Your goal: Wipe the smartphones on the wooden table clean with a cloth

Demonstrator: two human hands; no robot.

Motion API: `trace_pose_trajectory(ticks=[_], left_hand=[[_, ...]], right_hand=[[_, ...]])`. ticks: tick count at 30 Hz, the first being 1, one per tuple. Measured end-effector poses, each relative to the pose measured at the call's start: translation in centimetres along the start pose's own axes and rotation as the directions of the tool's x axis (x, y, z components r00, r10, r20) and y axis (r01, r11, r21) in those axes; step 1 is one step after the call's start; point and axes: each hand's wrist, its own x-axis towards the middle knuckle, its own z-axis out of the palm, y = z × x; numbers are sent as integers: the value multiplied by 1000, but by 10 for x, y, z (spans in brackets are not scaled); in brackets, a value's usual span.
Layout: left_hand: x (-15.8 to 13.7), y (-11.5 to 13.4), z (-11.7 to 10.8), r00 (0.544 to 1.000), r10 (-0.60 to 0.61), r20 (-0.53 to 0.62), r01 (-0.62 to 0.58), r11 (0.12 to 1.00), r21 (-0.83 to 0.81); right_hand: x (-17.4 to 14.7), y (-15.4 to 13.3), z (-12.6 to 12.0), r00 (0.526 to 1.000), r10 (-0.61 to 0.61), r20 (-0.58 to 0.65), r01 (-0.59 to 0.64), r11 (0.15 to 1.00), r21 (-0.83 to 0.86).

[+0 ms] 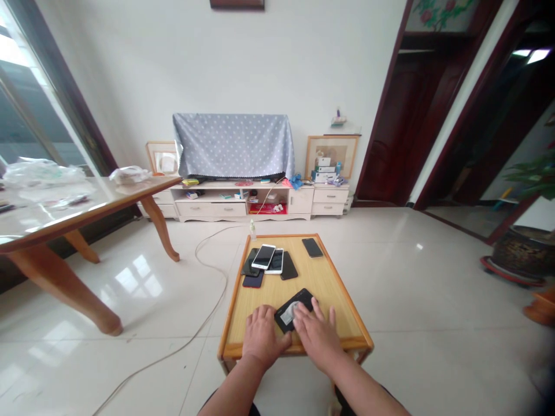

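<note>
A black smartphone [283,322] lies at a slant near the front edge of a small wooden table [323,297]. My left hand [263,336] holds its left end, fingers together at the side and thumb along the near edge. On the phone's dark face is a small greyish-white cloth [289,312], partly hidden under my fingers. My right hand [315,332] presses index and middle fingertips onto this cloth, while its outer fingers are spread apart. Farther back on the tabletop, several phones lie overlapping, among them a white-framed phone [263,257] on top. A dark phone [312,248] rests alone at the far right.
A small clear bottle [252,230] stands at the table's far left corner. To the left is a larger table [108,202] with plastic bags [45,176]. A cable [203,320] runs over the floor. A white cabinet [208,209] and a potted plant [520,251] stand farther off.
</note>
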Motion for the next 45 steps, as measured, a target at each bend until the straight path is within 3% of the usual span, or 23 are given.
trace_pose_trajectory(ticks=[3,9,15,17,20,22,26,28,32,34,36,41,43,45], left_hand=[[0,0,0,1000,1,-6,-1,1000,2],[-1,1,0,1000,-12,7,12,1000,-11],[-1,1,-2,1000,-10,2,10,1000,-4],[-1,1,-1,1000,-14,2,14,1000,-11],[-1,1,-1,1000,-19,6,19,1000,-25],[-1,1,-2,1000,-17,10,17,1000,-24],[-1,2,-5,999,-25,34,25,1000,-9],[-1,2,-6,999,-26,40,27,1000,-15],[-1,2,-4,1000,-22,13,23,999,-43],[-1,0,-2,1000,-17,0,17,999,-47],[-1,-1,-1,1000,-7,-5,7,999,-44],[-2,0,-5,1000,-14,7,14,1000,-24],[-2,2,-7,999,-24,23,25,1000,-13],[-3,3,-7,999,-34,28,34,999,-6]], right_hand=[[9,5,0,987,157,-35,-158,987,-21],[3,-7,8,988,-151,39,150,988,32],[21,5,-1,991,123,-43,-125,992,-25],[19,0,2,998,62,-18,-63,998,-21],[13,-12,8,991,-135,20,134,991,20],[15,-14,8,986,-166,12,165,986,29],[32,-5,0,998,48,-46,-48,999,-6],[35,-5,0,995,89,-54,-90,996,-11],[23,-16,11,991,-132,-3,132,991,29],[21,-18,14,983,-186,2,186,981,46],[27,-11,11,989,-144,-12,145,989,25],[51,11,1,984,159,-85,-165,984,-62],[49,6,5,986,145,-83,-151,986,-69],[39,-6,12,998,20,-53,-22,999,-45]])
